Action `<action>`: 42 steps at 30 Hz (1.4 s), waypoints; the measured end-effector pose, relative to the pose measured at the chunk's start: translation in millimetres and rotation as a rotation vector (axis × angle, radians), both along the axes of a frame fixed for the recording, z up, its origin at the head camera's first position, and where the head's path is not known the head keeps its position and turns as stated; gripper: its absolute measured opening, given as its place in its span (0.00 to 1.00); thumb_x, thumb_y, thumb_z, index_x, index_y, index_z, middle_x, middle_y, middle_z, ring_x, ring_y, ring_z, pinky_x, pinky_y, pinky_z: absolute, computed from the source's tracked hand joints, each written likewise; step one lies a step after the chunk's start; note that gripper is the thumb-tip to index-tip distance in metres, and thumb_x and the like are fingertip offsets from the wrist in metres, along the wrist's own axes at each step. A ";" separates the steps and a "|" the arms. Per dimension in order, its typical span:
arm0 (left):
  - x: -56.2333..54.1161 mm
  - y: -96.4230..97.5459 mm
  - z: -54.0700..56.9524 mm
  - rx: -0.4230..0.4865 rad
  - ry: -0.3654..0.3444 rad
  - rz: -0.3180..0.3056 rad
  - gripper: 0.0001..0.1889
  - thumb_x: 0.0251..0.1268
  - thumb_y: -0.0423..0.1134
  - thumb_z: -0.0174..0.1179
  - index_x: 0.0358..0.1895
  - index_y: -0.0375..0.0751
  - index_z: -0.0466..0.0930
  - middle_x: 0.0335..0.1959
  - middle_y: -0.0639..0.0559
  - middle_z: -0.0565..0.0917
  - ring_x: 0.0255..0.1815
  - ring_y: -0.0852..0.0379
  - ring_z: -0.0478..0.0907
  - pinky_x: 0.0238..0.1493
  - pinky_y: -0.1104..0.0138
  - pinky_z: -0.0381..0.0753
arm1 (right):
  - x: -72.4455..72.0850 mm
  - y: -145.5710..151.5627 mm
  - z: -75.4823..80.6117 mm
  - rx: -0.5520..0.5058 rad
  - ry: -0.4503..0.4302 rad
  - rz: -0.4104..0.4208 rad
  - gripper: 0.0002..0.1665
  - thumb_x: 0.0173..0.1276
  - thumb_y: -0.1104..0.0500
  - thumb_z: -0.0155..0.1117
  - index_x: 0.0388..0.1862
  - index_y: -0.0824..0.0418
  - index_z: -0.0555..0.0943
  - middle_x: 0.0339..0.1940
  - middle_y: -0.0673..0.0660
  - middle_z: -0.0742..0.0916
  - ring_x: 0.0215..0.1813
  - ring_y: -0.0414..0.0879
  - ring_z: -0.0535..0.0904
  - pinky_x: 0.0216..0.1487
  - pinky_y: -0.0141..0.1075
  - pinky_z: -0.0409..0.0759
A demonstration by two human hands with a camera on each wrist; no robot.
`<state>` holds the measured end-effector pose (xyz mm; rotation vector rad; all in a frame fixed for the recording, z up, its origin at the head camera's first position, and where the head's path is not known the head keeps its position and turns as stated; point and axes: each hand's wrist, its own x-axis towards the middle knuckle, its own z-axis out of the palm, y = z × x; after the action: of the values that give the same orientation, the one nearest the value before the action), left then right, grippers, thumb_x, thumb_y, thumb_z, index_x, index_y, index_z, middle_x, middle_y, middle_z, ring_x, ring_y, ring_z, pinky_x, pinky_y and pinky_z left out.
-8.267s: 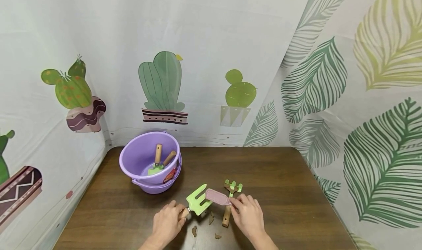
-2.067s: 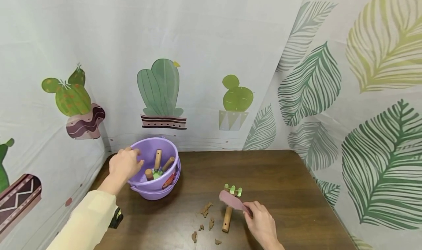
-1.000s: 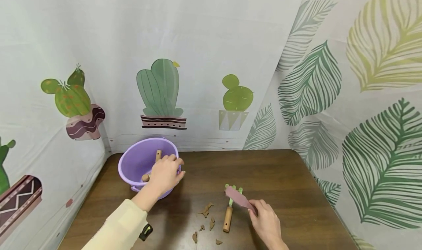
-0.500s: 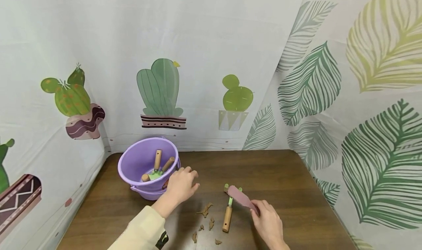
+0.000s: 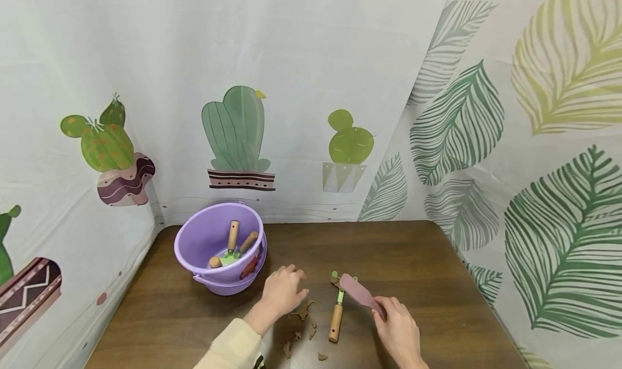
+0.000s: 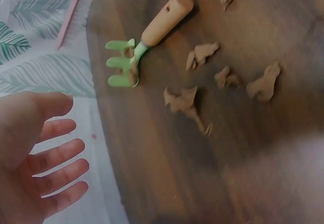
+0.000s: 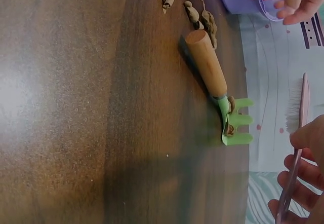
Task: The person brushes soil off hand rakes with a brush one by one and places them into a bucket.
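Note:
In the head view my left hand [image 5: 283,290] hovers over the table between the bucket and the brown clumps [image 5: 303,310]. Its fingers are relaxed and hold nothing, as the left wrist view also shows. My right hand [image 5: 399,328] grips the handle of a pink brush [image 5: 359,292]; white bristles [image 7: 294,107] show in the right wrist view. Below the brush lies a small hand rake [image 5: 336,322] with a wooden handle. Brown bits cling to its green tines [image 6: 120,63]. The purple bucket [image 5: 194,239] holds several wooden-handled garden tools [image 5: 233,235] with green metal parts.
Several loose brown pieces [image 6: 264,83] lie scattered on the dark wooden table [image 5: 389,245], left of the rake. A white cloth [image 5: 301,45] printed with cacti and leaves hangs behind the table and at its sides.
The green fork once in my left hand is now in the bucket. That hand has swung from the bucket rightward and nearer. My right hand, still holding the brush, has shifted slightly right.

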<state>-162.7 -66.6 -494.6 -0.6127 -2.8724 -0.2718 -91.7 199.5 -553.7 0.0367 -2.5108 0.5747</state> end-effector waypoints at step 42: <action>34.8 74.8 -75.8 0.138 -0.169 0.085 0.21 0.43 0.55 0.67 0.38 0.48 0.79 0.33 0.53 0.78 0.32 0.54 0.76 0.27 0.62 0.76 | 15.3 57.9 -10.5 -0.011 -0.080 -0.085 0.15 0.46 0.60 0.72 0.36 0.52 0.83 0.31 0.49 0.83 0.32 0.50 0.81 0.25 0.51 0.75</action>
<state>-127.9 8.3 -570.4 -0.4610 -2.9981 -0.5269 -76.4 257.4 -564.2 -0.0991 -2.5727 0.5652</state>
